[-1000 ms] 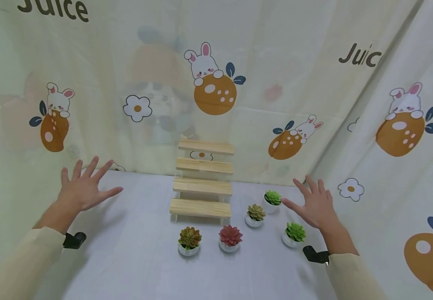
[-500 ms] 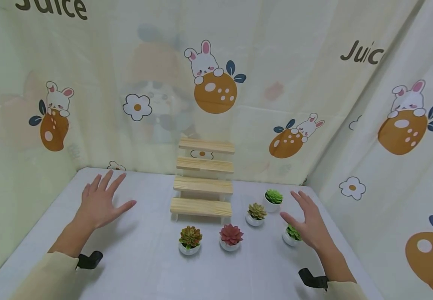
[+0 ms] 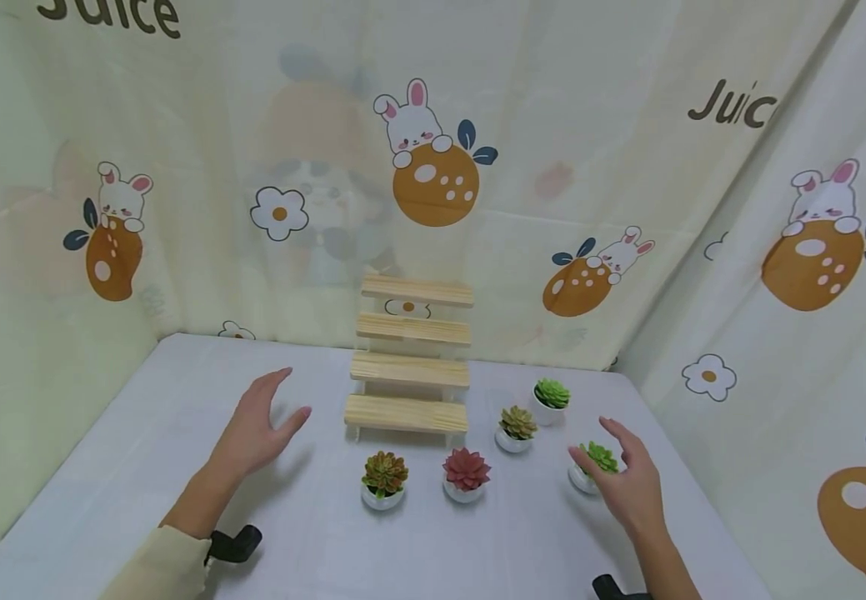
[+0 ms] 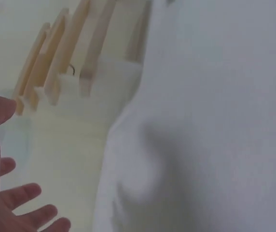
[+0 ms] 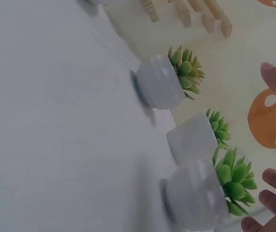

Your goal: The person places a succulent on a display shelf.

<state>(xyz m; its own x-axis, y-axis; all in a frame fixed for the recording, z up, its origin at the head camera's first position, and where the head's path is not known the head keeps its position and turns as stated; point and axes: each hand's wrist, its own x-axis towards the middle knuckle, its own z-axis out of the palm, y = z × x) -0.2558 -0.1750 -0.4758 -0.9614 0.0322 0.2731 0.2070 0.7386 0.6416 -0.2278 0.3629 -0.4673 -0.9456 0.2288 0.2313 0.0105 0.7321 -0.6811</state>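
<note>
My left hand (image 3: pixel 252 429) hovers above the table to the left of a four-step wooden shelf (image 3: pixel 406 414), thumb and fingers spread and holding nothing. My right hand (image 3: pixel 631 479) is over the right side, its fingers relaxed beside a bright green potted succulent (image 5: pixel 196 195), which it partly covers in the head view. Behind that one stand another green succulent (image 3: pixel 550 400) and a yellowish-green succulent (image 3: pixel 515 427). In front of the shelf sit a red succulent (image 3: pixel 466 475) and a brownish-green succulent (image 3: pixel 384 479), all in small white pots.
A white cloth covers the table (image 3: pixel 312 550). Behind it and along both sides hangs a cream curtain (image 3: pixel 200 250) printed with rabbits, fruit and flowers. The shelf stands near the back edge, close to the curtain.
Both hands have come down lower over the table. The left has moved right toward the shelf; the right has come nearer the front green succulent. Pots and shelf stay put.
</note>
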